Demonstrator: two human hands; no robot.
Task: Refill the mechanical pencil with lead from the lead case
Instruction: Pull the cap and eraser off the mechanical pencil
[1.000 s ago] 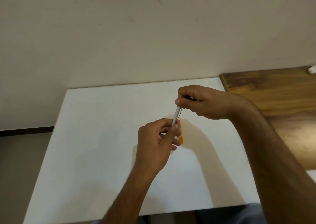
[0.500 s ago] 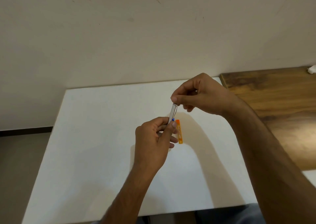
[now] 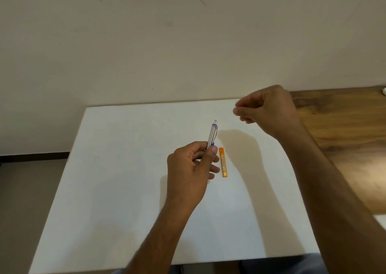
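A silver pencil (image 3: 212,134) with blue bands, an orange lead case (image 3: 223,162), a white table (image 3: 125,169).

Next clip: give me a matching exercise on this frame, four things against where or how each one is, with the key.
Things:
1. mechanical pencil
2. lead case
3. right hand
4. white table

States:
A. lying flat on the table
B. raised, fingertips pinched together
C. gripped in the left hand, pointing up and away
D. under both hands

Pairs: 1-C, 2-A, 3-B, 4-D

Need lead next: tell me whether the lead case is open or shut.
Cannot tell: the lead case lies flat on the table, its cap end too small to read.
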